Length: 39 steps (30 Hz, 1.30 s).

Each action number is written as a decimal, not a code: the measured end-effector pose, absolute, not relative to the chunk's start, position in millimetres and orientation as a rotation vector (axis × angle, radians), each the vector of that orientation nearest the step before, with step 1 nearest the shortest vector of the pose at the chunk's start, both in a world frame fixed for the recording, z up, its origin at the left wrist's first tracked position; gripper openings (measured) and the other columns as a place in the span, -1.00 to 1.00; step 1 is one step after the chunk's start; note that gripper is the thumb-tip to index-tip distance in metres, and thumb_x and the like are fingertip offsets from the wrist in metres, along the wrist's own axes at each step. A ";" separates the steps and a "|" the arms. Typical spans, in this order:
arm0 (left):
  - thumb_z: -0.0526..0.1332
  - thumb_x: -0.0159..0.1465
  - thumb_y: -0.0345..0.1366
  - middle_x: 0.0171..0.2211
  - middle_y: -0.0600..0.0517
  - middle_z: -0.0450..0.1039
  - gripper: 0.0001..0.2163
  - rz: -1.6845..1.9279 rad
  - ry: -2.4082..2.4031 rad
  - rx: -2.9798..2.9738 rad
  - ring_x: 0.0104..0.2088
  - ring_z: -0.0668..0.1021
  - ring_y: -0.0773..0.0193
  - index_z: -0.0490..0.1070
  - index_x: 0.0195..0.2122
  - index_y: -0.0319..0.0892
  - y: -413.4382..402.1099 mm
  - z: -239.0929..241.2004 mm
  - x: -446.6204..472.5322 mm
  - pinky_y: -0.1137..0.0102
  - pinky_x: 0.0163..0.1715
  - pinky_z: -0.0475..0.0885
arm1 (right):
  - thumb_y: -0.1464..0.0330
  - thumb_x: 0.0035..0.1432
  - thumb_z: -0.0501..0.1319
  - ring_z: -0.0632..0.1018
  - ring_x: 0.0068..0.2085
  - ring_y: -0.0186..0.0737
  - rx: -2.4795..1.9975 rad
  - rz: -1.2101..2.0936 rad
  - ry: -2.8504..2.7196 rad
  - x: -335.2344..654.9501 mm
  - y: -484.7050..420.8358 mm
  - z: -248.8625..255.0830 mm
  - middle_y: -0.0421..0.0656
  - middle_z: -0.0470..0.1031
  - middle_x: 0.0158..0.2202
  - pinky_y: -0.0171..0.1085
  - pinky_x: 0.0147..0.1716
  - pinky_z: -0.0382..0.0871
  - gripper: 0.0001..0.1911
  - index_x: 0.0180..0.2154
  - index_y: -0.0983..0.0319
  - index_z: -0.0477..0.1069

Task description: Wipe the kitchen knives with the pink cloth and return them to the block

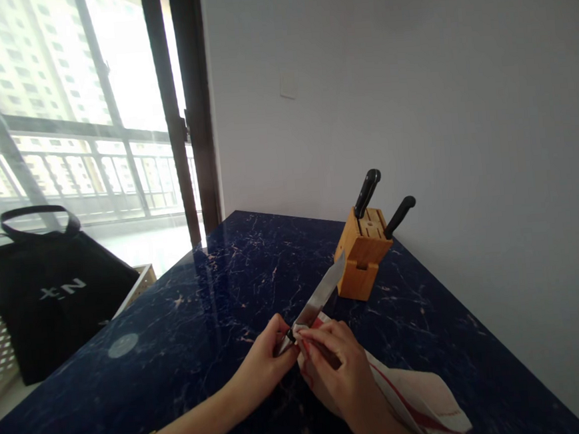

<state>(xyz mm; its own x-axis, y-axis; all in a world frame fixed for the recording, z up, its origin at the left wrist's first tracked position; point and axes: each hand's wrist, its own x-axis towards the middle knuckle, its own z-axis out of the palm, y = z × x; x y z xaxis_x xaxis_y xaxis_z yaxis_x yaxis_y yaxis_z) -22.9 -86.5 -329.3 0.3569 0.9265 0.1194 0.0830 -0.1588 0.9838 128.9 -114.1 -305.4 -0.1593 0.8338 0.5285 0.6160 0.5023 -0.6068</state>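
My left hand (268, 359) is closed round the handle of a kitchen knife (320, 295), whose steel blade points up and away toward the knife block. My right hand (339, 370) pinches a white cloth with red stripes (419, 401) against the base of the blade, next to the handle. The cloth trails off to the right over the dark blue marble table (202, 317). A wooden knife block (363, 255) stands just beyond the blade tip, with two black handles sticking out of it.
A black tote bag (49, 289) rests on a perforated white rack left of the table. The grey wall runs along the table's right and far sides. A large window and dark door frame stand at the back left.
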 end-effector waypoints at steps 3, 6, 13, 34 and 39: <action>0.10 0.17 -0.26 -0.59 0.23 0.12 -0.85 0.988 0.922 1.554 -0.57 0.18 0.44 0.10 -0.43 -0.15 -86.7 -328.6 -22.6 0.53 -0.58 0.09 | 0.42 0.13 0.09 0.43 -0.22 -0.25 -1.178 0.342 -1.877 128.4 -114.0 -306.3 -0.15 0.44 -0.30 -0.23 -0.20 0.34 -0.77 -0.18 0.15 0.44; 0.12 0.16 -0.28 -0.59 0.23 0.12 -0.84 1.001 0.934 1.563 -0.56 0.18 0.44 0.10 -0.44 -0.16 -85.7 -329.3 -22.4 0.53 -0.57 0.10 | 0.42 0.13 0.10 0.42 -0.20 -0.24 -1.190 0.340 -1.877 129.7 -112.4 -307.7 -0.15 0.44 -0.29 -0.22 -0.17 0.32 -0.78 -0.19 0.15 0.44; 0.11 0.16 -0.29 -0.60 0.23 0.11 -0.84 0.995 0.919 1.561 -0.56 0.18 0.45 0.09 -0.44 -0.16 -85.3 -328.9 -20.2 0.54 -0.58 0.09 | 0.41 0.14 0.09 0.42 -0.23 -0.24 -1.162 0.296 -1.888 129.2 -113.6 -307.2 -0.15 0.43 -0.31 -0.22 -0.19 0.32 -0.77 -0.17 0.14 0.43; 0.14 0.15 -0.26 -0.60 0.23 0.14 -0.82 1.015 0.866 1.442 -0.58 0.18 0.45 0.10 -0.43 -0.15 -81.5 -340.5 -21.2 0.54 -0.60 0.08 | 0.43 0.13 0.08 0.41 -0.19 -0.24 -1.194 0.321 -1.904 129.1 -114.7 -304.7 -0.16 0.44 -0.28 -0.22 -0.14 0.28 -0.78 -0.19 0.15 0.42; 0.16 0.14 -0.28 -0.59 0.22 0.15 -0.83 0.996 0.857 1.480 -0.56 0.20 0.45 0.11 -0.43 -0.16 -81.7 -337.9 -21.8 0.54 -0.58 0.10 | 0.42 0.13 0.09 0.41 -0.20 -0.23 -1.206 0.298 -1.915 128.6 -113.6 -305.0 -0.17 0.44 -0.28 -0.20 -0.16 0.28 -0.78 -0.19 0.13 0.42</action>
